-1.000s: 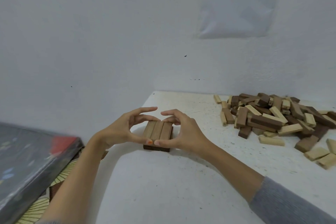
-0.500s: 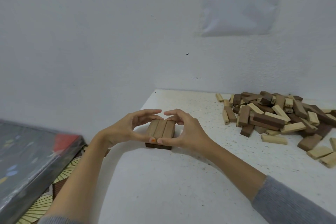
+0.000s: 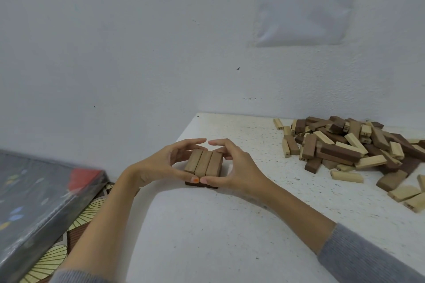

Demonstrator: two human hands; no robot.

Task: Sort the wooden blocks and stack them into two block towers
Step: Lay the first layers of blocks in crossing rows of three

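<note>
My left hand [image 3: 161, 165] and right hand [image 3: 234, 167] are cupped round the small block stack [image 3: 203, 163] from either side, fingers curled, so that between them they close a ring about it. My two thumbs lie along its near end with their tips touching each other and pressing on the wood; my forefingers arch over the far end and come close to meeting, a small gap left between their tips. The other fingers curl down behind the far end, but whether they all touch the wood I cannot tell. The stack sits on the white speckled table [image 3: 230, 225], near its left edge and straight in front of me. Its top layer is three brown blocks laid flat side by side, flush against each other, their long axes running away from me and leaning a little to the right. Under them a darker layer shows at the near edge — only its front face is visible below my thumbs. The pile of loose blocks [image 3: 349, 145], pale and dark mixed and pointing every way, lies well apart on the right of the table by the wall.
</note>
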